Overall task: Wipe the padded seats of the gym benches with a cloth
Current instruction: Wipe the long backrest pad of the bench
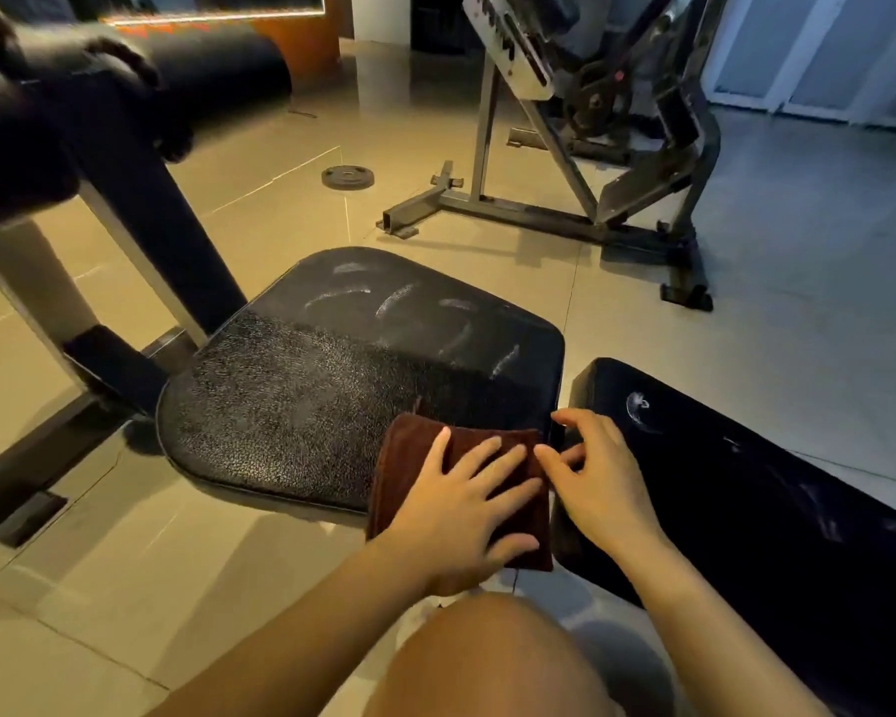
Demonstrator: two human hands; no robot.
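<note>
A bare knee (492,659) is filling the bottom edge at six o'clock, cut off by the frame and hiding the floor beneath it. Just beyond it, the left hand (466,514) is lying flat with straight, spread fingers, pressing on a folded dark brown cloth (415,458); the hand is covering much of the cloth, so its folds are hard to make out. The cloth is sitting on the near right corner of the padded seat (332,385), overhanging the near edge. At the left hand's three o'clock, the right hand (598,483) is hovering with loosely curled fingers at the cloth's right edge; whether its fingertips are pinching the fabric cannot be told. It is lying over the gap between the seat and the second black pad (746,483), which is running out of the frame at four o'clock. Pale streaks are showing on the seat's far half. Toward twelve o'clock a weight plate (347,177) is lying on the tiled floor (260,225). At one o'clock a grey machine frame (565,147) is standing, its top cropped. At ten o'clock, dark roller pads (73,95) are blurring together.
</note>
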